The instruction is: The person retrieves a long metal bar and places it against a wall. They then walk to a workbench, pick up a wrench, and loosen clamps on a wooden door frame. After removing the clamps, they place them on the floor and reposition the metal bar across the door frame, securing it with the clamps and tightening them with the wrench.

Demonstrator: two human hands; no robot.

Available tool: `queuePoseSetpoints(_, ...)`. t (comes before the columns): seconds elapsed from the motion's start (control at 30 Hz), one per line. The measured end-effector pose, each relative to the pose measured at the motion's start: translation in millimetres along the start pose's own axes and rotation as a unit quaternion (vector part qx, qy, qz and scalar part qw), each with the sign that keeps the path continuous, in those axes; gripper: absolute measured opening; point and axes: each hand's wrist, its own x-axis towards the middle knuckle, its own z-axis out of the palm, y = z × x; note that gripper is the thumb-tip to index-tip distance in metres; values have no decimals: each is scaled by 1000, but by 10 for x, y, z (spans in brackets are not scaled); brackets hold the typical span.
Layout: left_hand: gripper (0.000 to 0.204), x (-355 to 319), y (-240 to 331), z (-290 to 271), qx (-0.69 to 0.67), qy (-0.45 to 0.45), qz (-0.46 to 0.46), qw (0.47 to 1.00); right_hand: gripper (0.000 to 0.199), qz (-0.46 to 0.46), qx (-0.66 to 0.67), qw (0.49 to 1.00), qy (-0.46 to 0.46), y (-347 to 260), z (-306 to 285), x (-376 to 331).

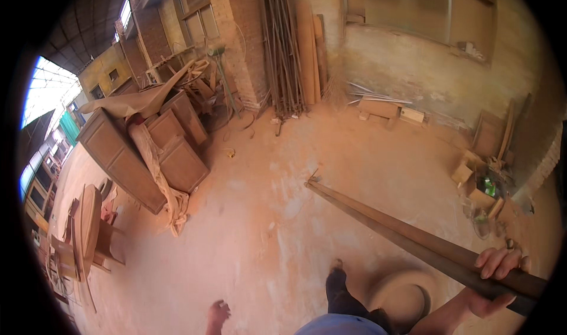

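The right hand (pixel 498 276) is wrapped around a bundle of long dark wooden strips (pixel 407 234), fingers curled over its top, near the bundle's close end; the strips run out level above the dusty reddish concrete floor (pixel 283 217). The left hand (pixel 217 314) hangs loosely open and holds nothing. Farther left, brown panelled wooden cabinets (pixel 147 152) lie tipped on the floor.

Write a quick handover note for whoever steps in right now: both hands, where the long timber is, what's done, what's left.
Right hand: fingers wrapped over the near end of the long wooden planks, held off the floor, far end pointing forward-left.
Left hand: empty, hanging by the side.
Done: planks lifted and carried.
Left: planks not yet set down. Wooden cabinets lie left; leaning poles stand at the brick wall ahead.
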Motion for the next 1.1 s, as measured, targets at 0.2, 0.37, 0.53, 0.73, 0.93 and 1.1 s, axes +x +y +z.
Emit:
queuePoseSetpoints(0.2, 47, 2089, 2283, 533, -41, -16, -36, 998, 65, 44, -21, 998, 28, 2882, 844, 662)
queuePoseSetpoints(0.37, 29, 3319, 3209, 1041, -52, -38, -85, 994, 61, 44, -39, 998, 15, 5247, 1774, 1359)
queuePoseSetpoints(0.53, 30, 4831, 3881, 1455, -133, -54, -214, 966, 58, 68, -45, 996, 32, 7444, 2638, 1832)
queuePoseSetpoints(0.73, 25, 7099, 5854, 1651, -92, -45, -235, 967, 48, 104, 9, 994, 14, 9752, 3610, 2496)
queuePoseSetpoints(0.93, 32, 9503, 8565, 2279, -24, -14, -43, 999, 54, 131, -11, 991, 16, 12026, 4196, 3081)
queuePoseSetpoints(1.1, 50, 10596, 10426, 2946, -60, -9, -9, 998, 58, 158, 0, 987, -3, 14176, 4761, 3692)
